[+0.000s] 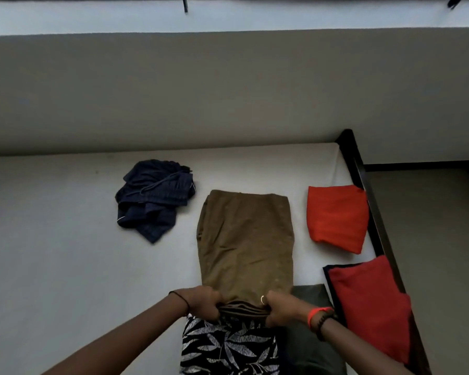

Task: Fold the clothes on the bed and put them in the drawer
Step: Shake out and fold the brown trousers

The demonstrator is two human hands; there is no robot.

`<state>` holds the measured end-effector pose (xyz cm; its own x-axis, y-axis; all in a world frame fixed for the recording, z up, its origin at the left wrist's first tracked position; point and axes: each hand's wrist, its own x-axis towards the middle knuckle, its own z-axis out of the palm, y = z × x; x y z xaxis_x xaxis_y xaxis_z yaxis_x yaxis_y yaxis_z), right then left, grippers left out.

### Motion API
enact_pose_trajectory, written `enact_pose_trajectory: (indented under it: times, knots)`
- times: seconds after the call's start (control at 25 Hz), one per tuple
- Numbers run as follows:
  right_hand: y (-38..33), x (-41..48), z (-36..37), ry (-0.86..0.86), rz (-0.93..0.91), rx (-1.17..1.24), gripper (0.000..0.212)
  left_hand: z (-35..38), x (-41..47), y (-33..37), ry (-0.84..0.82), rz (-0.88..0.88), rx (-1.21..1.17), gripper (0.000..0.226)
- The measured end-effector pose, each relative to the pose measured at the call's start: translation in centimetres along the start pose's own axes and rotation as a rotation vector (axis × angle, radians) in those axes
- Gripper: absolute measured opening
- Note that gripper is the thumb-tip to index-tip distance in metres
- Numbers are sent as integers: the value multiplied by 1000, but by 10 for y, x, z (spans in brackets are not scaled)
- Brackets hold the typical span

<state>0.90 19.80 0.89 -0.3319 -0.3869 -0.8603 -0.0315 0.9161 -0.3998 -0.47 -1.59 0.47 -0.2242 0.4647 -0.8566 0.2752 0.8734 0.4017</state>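
From the head view, your left hand [203, 301] and right hand [280, 308] sit side by side at the near end of the brown garment [245, 244]. The fingers [215, 307] of both are curled and clamped on its bunched hem, one at each corner.

The garment lies on the bed [65, 239] as a long, narrow strip. Its long axis runs straight away from your fingers toward the wall, and its far edge is well beyond them. Both hands are equally near, so I'd judge the next fold goes end over end, with the near edge carried forward along that axis.

The cloth looks soft, matte and slightly creased, and it is layered at your grip.

- **Beyond your left fingers:** navy shorts [153, 197] lie in a crumpled, unfolded heap with a drawstring showing.
- **Beyond your right fingers:** an orange garment [337, 217] lies folded in a neat block.
- **Just right of your right wrist:** a red garment [368, 301] is folded on top of something dark.
- **Below your fingers:** there is a leaf-print cloth [228, 347]. I can't tell whether you are wearing it or it is lying there.

No drawer is in view.
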Motion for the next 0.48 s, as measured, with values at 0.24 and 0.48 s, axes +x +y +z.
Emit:
enact_pose_trajectory:
  times: [0.24, 0.48]
  knots:
    - [18, 2, -70, 116, -39, 248, 38, -74, -1, -22, -16, 63, -360, 4]
    - [37, 37, -171, 551, 3, 241, 45, -171, 23, -41, 542, 23, -386, 40]
